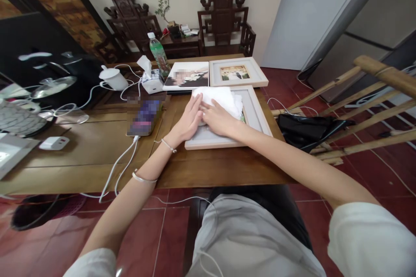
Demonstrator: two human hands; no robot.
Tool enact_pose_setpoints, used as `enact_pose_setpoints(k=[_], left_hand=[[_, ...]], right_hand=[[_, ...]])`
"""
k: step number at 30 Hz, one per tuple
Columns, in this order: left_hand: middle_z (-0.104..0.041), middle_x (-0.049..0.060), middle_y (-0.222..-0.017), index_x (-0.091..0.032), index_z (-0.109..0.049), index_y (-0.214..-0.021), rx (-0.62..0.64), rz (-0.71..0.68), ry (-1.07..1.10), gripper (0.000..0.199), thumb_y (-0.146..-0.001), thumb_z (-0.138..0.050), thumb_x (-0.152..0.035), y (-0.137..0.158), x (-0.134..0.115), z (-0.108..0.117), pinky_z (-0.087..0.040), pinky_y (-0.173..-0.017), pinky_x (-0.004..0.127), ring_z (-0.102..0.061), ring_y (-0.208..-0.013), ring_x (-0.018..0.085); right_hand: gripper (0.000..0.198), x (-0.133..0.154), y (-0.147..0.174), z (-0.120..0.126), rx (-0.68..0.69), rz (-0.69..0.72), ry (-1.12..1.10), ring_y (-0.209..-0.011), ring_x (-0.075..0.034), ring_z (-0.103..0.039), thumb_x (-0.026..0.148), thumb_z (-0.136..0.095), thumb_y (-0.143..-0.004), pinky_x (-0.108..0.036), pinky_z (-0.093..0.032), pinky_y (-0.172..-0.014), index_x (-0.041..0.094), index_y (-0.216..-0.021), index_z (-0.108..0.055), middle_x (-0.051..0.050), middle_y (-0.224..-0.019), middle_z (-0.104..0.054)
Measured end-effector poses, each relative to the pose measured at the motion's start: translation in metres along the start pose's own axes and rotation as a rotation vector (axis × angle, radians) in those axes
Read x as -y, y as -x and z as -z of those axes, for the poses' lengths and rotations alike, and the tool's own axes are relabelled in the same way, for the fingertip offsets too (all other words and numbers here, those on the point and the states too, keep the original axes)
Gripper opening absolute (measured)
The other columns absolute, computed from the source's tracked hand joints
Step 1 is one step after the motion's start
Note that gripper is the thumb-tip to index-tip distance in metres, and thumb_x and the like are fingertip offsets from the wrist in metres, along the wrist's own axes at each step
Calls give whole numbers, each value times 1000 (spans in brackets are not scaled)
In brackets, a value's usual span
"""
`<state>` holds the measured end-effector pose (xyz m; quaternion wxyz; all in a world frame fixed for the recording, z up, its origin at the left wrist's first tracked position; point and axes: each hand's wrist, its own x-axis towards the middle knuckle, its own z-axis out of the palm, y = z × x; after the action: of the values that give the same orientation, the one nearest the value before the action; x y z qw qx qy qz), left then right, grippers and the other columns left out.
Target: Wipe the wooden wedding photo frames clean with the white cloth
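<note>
A light wood picture frame point(260, 112) lies flat on the wooden table in front of me, with a white cloth point(219, 94) spread over part of its front. My left hand point(191, 117) is at the frame's left side, its fingers stretched out along the edge of the cloth. My right hand point(219, 117) rests palm down on the cloth and frame, fingers spread and pointing left. The two hands touch at the fingers. Most of the picture inside this frame is hidden by the cloth and my hands.
Behind lie another framed photo point(261, 78) and a photo panel point(169, 83). Left of them are a green-labelled bottle point(158, 52), a tissue box point(152, 82), a white lidded cup point(115, 79) and a charging phone point(145, 117). A bamboo rack point(373, 149) stands right.
</note>
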<state>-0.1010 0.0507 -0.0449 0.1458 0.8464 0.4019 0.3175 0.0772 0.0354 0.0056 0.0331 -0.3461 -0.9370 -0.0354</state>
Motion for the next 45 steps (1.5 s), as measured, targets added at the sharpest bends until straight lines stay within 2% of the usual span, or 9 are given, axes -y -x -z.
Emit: enact_pose_setpoints(k=[5,8,14,19,26,35,38,42,45], left_hand=[[-32,15,-168,-15,-35,-161,38,11,-23,92,-99,-5,-76,-3,1,13,-18,-130,50,-24,-158,31],[-35,15,-167,-15,-36,-161,74,6,-12,91,-99,-7,-76,-4,1,15,-20,-130,47,-29,-156,30],[-36,14,-167,-16,-35,-161,73,32,-28,91,-99,-7,-77,-1,3,10,-22,-129,47,-30,-156,29],[-27,20,-169,-10,-28,-162,23,60,-45,97,-98,-7,-79,1,3,1,-19,-130,48,-24,-158,31],[-30,17,-169,-13,-28,-163,23,94,-48,90,-100,-13,-75,2,1,-4,-19,-130,46,-26,-157,29],[-36,21,-165,-9,-35,-160,14,112,0,93,-100,-7,-75,2,1,-4,-24,-128,50,-31,-155,33],[-40,19,-163,-12,-40,-157,42,154,-27,83,-103,-12,-69,3,-2,-4,-25,-127,52,-32,-154,32],[-43,19,-161,-10,-46,-152,88,154,-76,73,-106,-17,-58,3,-1,-6,-24,-128,53,-29,-156,31],[-47,21,-156,-8,-54,-145,86,105,-128,64,-106,-28,-51,2,6,-10,-25,-127,52,-32,-154,32]], right_hand=[[33,22,23,24,127,141,-38,-140,-29,-50,-3,-50,-89,-49,-42,-110,11,-107,-73,-18,-131,-69],[34,35,34,34,175,198,-93,-125,-28,-61,-5,-49,-86,-43,-48,-101,13,-101,-72,-15,-123,-73],[38,34,36,30,159,88,-80,-139,-27,-51,-3,-50,-86,-45,-43,-109,15,-110,-73,-13,-135,-69],[42,5,14,15,73,-23,22,-144,-29,-47,1,-49,-90,-49,-38,-114,15,-121,-73,-15,-139,-66],[42,-22,-17,-3,7,-127,121,-151,-34,-35,5,-42,-96,-55,-36,-115,10,-127,-70,-16,-158,-48],[38,31,42,32,199,66,-41,-129,-29,-58,1,-50,-89,-40,-51,-92,15,-115,-74,-15,-132,-69],[39,46,61,35,157,58,-59,-128,-30,-59,2,-50,-90,-43,-49,-97,12,-120,-72,-17,-136,-67],[39,42,86,35,110,32,-33,-132,-32,-56,1,-52,-88,-46,-45,-102,15,-116,-75,-16,-141,-64],[38,25,107,46,166,-72,2,-117,-30,-66,-1,-53,-84,-41,-48,-93,18,-106,-78,-15,-127,-72]])
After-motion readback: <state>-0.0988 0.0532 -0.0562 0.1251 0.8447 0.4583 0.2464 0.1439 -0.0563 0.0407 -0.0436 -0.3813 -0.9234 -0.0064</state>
